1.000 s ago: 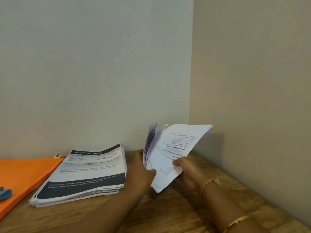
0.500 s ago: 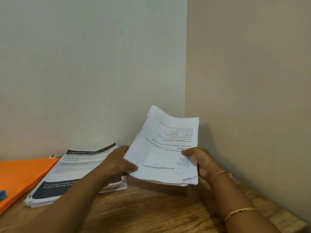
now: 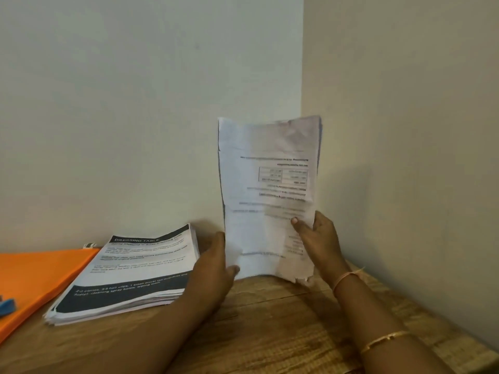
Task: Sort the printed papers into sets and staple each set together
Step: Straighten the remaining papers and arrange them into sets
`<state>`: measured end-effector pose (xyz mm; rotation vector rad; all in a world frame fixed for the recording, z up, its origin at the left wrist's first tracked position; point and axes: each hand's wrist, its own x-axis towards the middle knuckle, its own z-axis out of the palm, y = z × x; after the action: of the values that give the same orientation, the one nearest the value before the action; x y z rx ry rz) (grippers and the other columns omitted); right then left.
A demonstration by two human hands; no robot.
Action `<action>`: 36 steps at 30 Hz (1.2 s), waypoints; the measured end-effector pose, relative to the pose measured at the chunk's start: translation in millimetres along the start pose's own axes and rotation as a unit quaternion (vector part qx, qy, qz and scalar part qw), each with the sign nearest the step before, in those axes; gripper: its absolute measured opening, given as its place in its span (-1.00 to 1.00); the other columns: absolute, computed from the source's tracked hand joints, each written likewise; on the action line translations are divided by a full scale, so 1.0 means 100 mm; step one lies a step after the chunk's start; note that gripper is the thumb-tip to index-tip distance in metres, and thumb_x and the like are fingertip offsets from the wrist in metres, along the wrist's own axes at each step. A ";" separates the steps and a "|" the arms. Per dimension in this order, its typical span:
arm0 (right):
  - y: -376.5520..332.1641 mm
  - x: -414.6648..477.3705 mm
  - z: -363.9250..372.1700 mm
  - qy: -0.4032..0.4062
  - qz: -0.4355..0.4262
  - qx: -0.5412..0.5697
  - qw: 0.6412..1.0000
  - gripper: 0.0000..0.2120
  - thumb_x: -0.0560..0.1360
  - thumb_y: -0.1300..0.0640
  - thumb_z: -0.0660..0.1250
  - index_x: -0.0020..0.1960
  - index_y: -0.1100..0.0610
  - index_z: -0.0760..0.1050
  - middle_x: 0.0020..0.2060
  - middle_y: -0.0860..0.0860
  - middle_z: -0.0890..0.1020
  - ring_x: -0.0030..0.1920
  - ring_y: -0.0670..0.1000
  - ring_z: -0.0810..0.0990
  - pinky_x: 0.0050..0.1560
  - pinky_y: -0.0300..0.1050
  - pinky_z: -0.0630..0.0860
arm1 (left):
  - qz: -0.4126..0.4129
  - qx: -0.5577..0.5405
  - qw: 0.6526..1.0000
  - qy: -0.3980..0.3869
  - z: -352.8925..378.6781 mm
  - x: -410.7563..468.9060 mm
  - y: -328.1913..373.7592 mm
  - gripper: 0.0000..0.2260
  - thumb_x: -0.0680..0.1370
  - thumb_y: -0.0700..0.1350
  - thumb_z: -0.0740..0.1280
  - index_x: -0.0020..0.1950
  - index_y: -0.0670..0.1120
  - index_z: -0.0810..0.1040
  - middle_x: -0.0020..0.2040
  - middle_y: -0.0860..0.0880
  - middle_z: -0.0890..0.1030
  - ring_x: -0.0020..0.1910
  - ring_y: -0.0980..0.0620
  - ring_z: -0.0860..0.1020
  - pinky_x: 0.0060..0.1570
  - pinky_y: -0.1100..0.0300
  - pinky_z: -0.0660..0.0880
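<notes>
The left hand [image 3: 216,263] and right hand [image 3: 320,242] each grip a sheaf of papers [image 3: 267,195], stood upright on the desk [image 3: 270,333]. At nine o'clock lies a thick stack [image 3: 135,271]. No staple shows, so most of the work looks undone.

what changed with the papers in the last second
The bundle of papers was fanned and tilted; now the left hand and right hand grip its sides and stand it upright, lower edge near the table. The printed stack and orange folder stayed put.
</notes>
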<state>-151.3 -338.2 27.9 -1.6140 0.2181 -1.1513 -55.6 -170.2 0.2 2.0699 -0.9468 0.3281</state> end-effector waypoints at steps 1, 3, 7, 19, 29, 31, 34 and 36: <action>0.02 0.00 0.00 -0.016 0.032 0.000 0.999 -0.84 0.56 0.22 0.28 -0.03 -0.03 0.52 -0.11 -0.06 0.64 -0.14 -0.07 0.64 -0.16 -0.20 0.60 | -0.005 0.019 1.000 -0.017 0.02 -0.02 -0.02 -0.46 0.53 -0.17 0.35 0.41 -0.07 0.15 0.25 -0.12 0.50 0.17 -0.08 0.51 0.08 0.18 0.42; 0.08 0.00 -0.01 -0.029 0.082 -0.004 0.996 -0.86 0.57 0.22 0.27 -0.02 -0.01 0.52 -0.14 -0.06 0.64 -0.15 -0.02 0.64 -0.18 -0.17 0.59 | -0.006 0.037 0.999 -0.027 0.03 -0.02 -0.07 -0.44 0.55 -0.19 0.32 0.44 -0.08 0.09 0.23 -0.14 0.52 0.17 -0.09 0.51 0.06 0.21 0.41; 0.15 0.01 -0.01 -0.021 0.112 -0.016 0.993 -0.84 0.57 0.25 0.25 -0.05 -0.01 0.50 -0.12 -0.02 0.63 -0.12 0.03 0.64 -0.08 -0.08 0.59 | -0.009 0.018 0.999 -0.031 0.02 -0.02 -0.06 -0.41 0.53 -0.18 0.35 0.44 -0.05 0.10 0.24 -0.11 0.52 0.18 -0.06 0.51 0.06 0.23 0.41; 0.08 0.01 -0.21 -0.178 0.223 0.207 0.936 -0.70 0.48 0.40 0.25 0.18 0.20 0.50 0.02 0.13 0.68 -0.04 0.10 0.68 -0.13 -0.08 0.63 | -0.278 -0.511 0.762 -0.284 -0.56 0.06 -0.16 -0.44 0.15 -0.58 0.44 0.11 -0.28 0.50 -0.07 -0.29 0.66 -0.13 -0.24 0.65 -0.34 -0.04 0.62; 0.12 0.02 -0.17 -0.160 0.242 0.186 0.939 -0.64 0.50 0.39 0.26 0.28 0.24 0.46 0.12 0.19 0.63 0.14 0.25 0.59 0.07 0.09 0.57 | -0.309 -0.489 0.787 -0.215 -0.53 0.03 -0.02 -0.78 0.47 -0.32 0.36 0.11 -0.26 0.52 -0.14 -0.25 0.66 -0.20 -0.14 0.64 -0.53 0.18 0.56; 0.10 0.02 -0.15 -0.168 0.255 0.215 0.928 -0.63 0.48 0.29 0.29 0.29 0.24 0.45 0.14 0.22 0.61 0.16 0.28 0.58 0.09 0.16 0.57 | -0.301 -0.495 0.796 -0.176 -0.49 0.05 -0.02 -0.85 0.49 -0.32 0.34 0.05 -0.23 0.52 -0.20 -0.20 0.65 -0.21 -0.10 0.61 -0.56 0.23 0.54; 0.06 0.05 -0.13 -0.170 0.250 0.354 0.885 -0.44 0.33 0.00 0.49 0.24 0.24 0.52 0.17 0.23 0.59 0.12 0.23 0.61 0.07 0.19 0.57 | -0.293 -0.524 0.792 -0.110 -0.44 0.10 -0.03 -0.87 0.51 -0.32 0.33 0.03 -0.21 0.50 -0.16 -0.19 0.61 -0.27 -0.07 0.60 -0.57 0.25 0.52; 0.04 0.03 -0.08 -0.192 0.250 0.392 0.864 -0.29 0.20 -0.10 0.59 0.24 0.21 0.53 0.16 0.23 0.59 0.16 0.23 0.58 0.14 0.26 0.51 | -0.289 -0.556 0.777 -0.064 -0.39 0.12 -0.02 -0.86 0.52 -0.31 0.32 0.06 -0.22 0.48 -0.10 -0.21 0.60 -0.20 -0.10 0.59 -0.55 0.22 0.54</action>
<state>-153.9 -346.8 26.3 -0.9302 -0.0939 -0.3938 -42.3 -146.0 29.9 1.1382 -0.3303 -0.5992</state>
